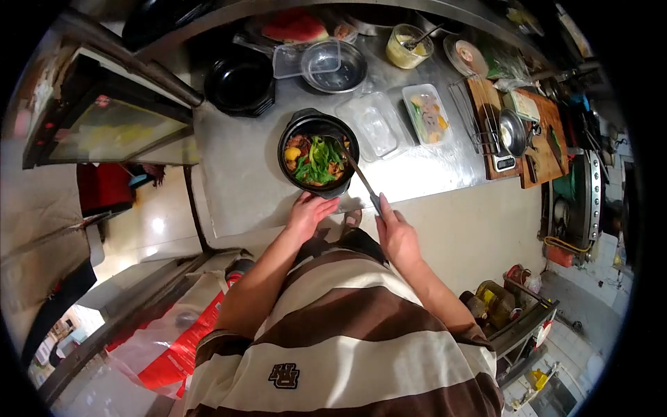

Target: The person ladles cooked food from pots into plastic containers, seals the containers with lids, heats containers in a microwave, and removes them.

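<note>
A black pot [284, 156] stands near the front edge of the steel counter [236, 187], holding green leaves [318, 161], a yellow piece and reddish-brown food. My right hand [394, 231] is closed round the dark handle of a long metal spoon [363, 178], whose head dips into the food at the pot's right side. At the pot's front lies my left hand [312, 213], its fingers stretched out near or against the rim; nothing shows in it.
Behind the pot are stacked black bowls [238, 80], a metal bowl [334, 65] and a glass jar [408, 47]. To its right sit clear plastic containers [375, 125], a food-filled container [426, 115], a wire rack and cutting boards [545, 163].
</note>
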Demonstrator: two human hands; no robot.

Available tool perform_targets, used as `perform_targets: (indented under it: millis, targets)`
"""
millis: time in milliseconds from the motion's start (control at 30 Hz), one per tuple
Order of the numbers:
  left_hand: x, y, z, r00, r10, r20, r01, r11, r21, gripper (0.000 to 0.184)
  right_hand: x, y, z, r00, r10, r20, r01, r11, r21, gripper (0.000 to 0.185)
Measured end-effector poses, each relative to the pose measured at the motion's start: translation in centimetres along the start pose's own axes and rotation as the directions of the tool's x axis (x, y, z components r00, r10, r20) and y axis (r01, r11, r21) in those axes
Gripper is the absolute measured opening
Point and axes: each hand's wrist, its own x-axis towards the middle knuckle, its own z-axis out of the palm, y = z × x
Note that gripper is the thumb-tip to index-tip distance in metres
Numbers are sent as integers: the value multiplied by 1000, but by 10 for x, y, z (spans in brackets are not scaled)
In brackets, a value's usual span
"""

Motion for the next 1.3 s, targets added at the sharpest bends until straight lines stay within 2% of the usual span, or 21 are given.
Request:
perform_targets:
  millis: [133, 167, 267, 367, 467, 567, 700, 800, 833, 933, 1133, 1300]
  targets:
    - [4, -7, 7, 999, 25, -43, -25, 1000, 5, 25, -12, -29, -12, 966, 192, 174, -220, 962, 162, 53]
    - [5, -9, 7, 998, 33, -54, -33, 999, 8, 24, -11, -43, -25, 906, 328, 267, -389, 894, 224, 55]
    - [8, -15, 5, 999, 43, -23, -42, 999, 19, 25, -17, -49, -29, 936, 273, 221, -332, 895, 300, 56]
    - [7, -17, 12, 995, 82, -56, -78, 995, 67, 23, -19, -41, -23, 959, 190, 211, -226, 961, 159, 53]
    - [4, -14, 22, 984, 146, -98, -138, 987, 86, 14, -17, -37, -32, 875, 291, 387, -441, 807, 392, 53]
    - [5, -12, 21, 980, 171, -104, -153, 975, 161, 14, -6, -48, -62, 752, 324, 574, -655, 468, 594, 51]
    - [4, -9, 22, 981, 171, -90, -157, 977, 146, 12, 15, -41, -70, 673, 307, 673, -739, 240, 629, 45]
    - [5, -8, 21, 979, 179, -98, -162, 974, 161, 12, 14, -39, -86, 617, 226, 754, -786, 143, 601, 43]
    - [4, -8, 21, 978, 179, -109, -158, 971, 180, 12, 14, -40, -92, 608, 225, 762, -794, 156, 587, 41]
    - [4, -8, 21, 976, 182, -122, -155, 967, 203, 13, 20, -30, -88, 545, 183, 818, -833, 9, 553, 33]
    - [1, -3, 22, 976, 160, -146, -121, 962, 243, 15, 14, -29, -96, 522, 122, 844, -853, 61, 519, 27]
    - [-3, 1, 28, 972, 145, -187, -95, 963, 251, 16, 25, 1, -83, 477, 0, 879, -846, -270, 459, 25]
